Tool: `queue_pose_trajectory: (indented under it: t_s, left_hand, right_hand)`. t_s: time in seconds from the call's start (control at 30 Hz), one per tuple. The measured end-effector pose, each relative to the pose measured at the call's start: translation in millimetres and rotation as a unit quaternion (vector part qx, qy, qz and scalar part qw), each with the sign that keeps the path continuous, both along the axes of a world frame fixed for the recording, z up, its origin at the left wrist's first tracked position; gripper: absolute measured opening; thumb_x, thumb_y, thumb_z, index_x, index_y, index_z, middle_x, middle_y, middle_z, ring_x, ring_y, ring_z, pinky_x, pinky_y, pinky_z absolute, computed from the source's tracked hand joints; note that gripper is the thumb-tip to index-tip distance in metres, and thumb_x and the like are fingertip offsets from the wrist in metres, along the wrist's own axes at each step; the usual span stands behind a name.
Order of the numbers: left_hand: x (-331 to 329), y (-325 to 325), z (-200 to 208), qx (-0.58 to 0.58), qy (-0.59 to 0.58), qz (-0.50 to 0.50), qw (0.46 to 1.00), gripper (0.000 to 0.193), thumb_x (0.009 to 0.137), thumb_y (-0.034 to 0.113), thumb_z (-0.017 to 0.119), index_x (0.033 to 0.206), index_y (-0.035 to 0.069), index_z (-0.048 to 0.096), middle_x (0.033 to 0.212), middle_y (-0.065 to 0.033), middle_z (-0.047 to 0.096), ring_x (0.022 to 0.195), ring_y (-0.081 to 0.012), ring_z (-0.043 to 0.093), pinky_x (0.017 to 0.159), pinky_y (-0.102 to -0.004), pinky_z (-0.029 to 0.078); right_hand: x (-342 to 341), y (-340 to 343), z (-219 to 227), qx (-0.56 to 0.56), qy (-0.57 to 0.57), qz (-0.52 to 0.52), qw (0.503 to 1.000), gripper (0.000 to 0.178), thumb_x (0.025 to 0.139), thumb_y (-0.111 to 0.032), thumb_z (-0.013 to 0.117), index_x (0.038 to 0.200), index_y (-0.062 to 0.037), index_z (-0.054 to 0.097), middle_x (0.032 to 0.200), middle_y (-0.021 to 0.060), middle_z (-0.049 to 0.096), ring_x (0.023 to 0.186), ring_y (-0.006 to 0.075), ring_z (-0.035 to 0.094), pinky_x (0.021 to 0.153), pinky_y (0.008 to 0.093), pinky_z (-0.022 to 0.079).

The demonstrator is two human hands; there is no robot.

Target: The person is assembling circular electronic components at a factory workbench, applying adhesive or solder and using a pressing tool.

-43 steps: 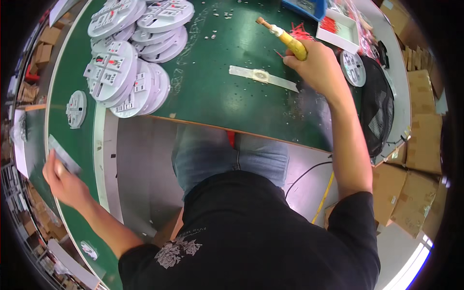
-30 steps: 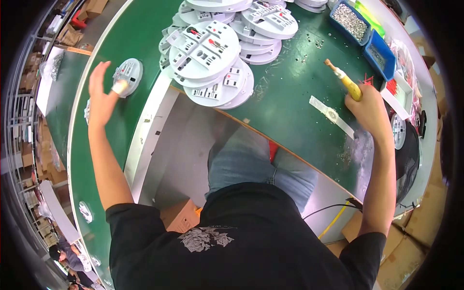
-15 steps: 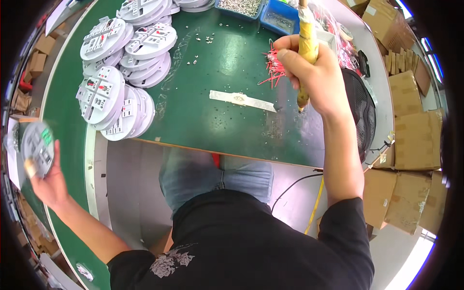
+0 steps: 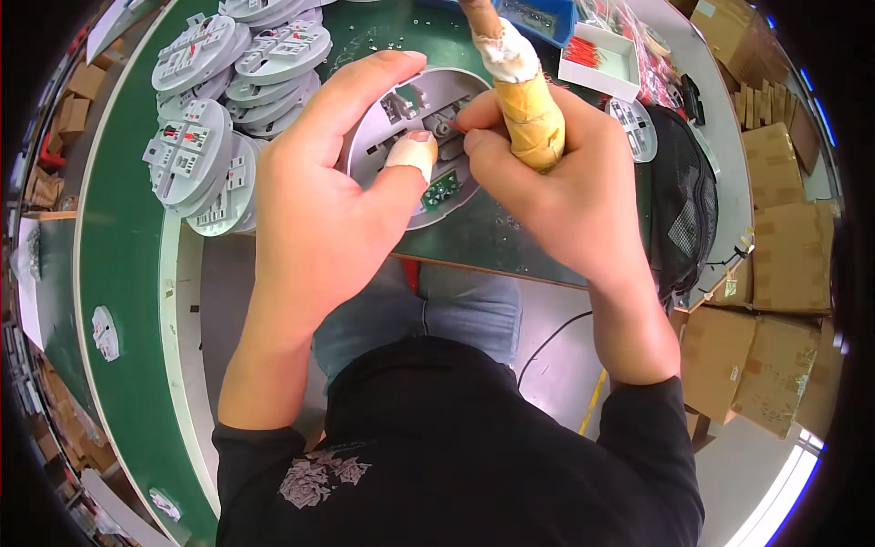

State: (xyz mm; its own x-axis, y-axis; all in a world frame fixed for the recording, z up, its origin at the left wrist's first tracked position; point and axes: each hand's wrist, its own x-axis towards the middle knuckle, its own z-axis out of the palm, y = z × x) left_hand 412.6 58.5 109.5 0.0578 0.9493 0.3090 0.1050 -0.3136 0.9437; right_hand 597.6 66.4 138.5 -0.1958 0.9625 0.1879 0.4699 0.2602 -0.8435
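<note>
- Curved green-topped workbench (image 4: 118, 273) with a pale edge, sweeping from 12 round to 8 o'clock.
- Stacked brown cardboard boxes (image 4: 784, 264) on the floor, 2 to 4 o'clock.
- Grey floor (image 4: 565, 346) at centre.
- Bright light strip (image 4: 793, 474) at 4 o'clock.

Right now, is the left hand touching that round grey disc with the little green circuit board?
Touching. The head view shows the left hand gripping the round grey disc, taped thumb pressed on its face, fingers curled over its far rim.

Two hands (image 4: 319, 210), one screwdriver (image 4: 524, 100), one held grey disc (image 4: 410, 118)
</note>
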Motion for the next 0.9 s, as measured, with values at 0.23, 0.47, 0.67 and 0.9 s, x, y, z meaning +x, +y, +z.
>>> queue_pose_trajectory:
  t_s: [0.23, 0.47, 0.67, 0.9]
  left_hand:
    - [-1.5, -2.9, -4.3, 0.096, 0.070, 0.017, 0.993, 0.044, 0.090, -0.006, 0.064, 0.133, -0.001, 0.059, 0.122, -0.0064, 0.064, 0.109, -0.0127, 0.062, 0.093, -0.0276, 0.052]
    - [-4.3, -4.6, -8.2, 0.078, 0.080, 0.044, 0.993, 0.040, 0.086, -0.006, 0.068, 0.126, -0.001, 0.062, 0.118, -0.0079, 0.067, 0.106, -0.0160, 0.065, 0.090, -0.0297, 0.052]
    - [-4.1, -4.9, 0.4, 0.166, 0.231, 0.042, 0.958, 0.040, 0.082, -0.003, 0.072, 0.121, 0.000, 0.062, 0.107, -0.0107, 0.068, 0.100, -0.0210, 0.068, 0.087, -0.0312, 0.053]
    - [1.3, -0.3, -15.9, 0.182, 0.254, 0.096, 0.945, 0.040, 0.081, 0.001, 0.075, 0.120, 0.001, 0.063, 0.103, -0.0091, 0.068, 0.096, -0.0200, 0.068, 0.084, -0.0322, 0.054]
  right_hand:
    - [-4.4, -2.9, -2.5, 0.072, -0.052, -0.022, 0.996, 0.011, 0.086, -0.005, 0.070, 0.096, -0.0011, 0.070, 0.080, 0.0004, 0.068, 0.071, 0.0051, 0.060, 0.065, 0.0234, 0.049]
    - [-4.1, -3.1, 3.6, 0.136, -0.127, 0.014, 0.982, 0.013, 0.083, -0.007, 0.072, 0.095, -0.0020, 0.070, 0.077, 0.0016, 0.067, 0.068, 0.0059, 0.059, 0.063, 0.0236, 0.049]
    - [-8.5, 7.2, 32.5, 0.024, -0.128, 0.018, 0.991, 0.014, 0.082, -0.008, 0.073, 0.094, -0.0018, 0.069, 0.075, 0.0028, 0.066, 0.067, 0.0073, 0.058, 0.062, 0.0244, 0.049]
    - [-7.3, 14.7, 17.6, 0.045, -0.099, 0.023, 0.994, 0.014, 0.082, -0.006, 0.073, 0.095, -0.0034, 0.070, 0.074, 0.0044, 0.066, 0.069, 0.0072, 0.061, 0.062, 0.0242, 0.050]
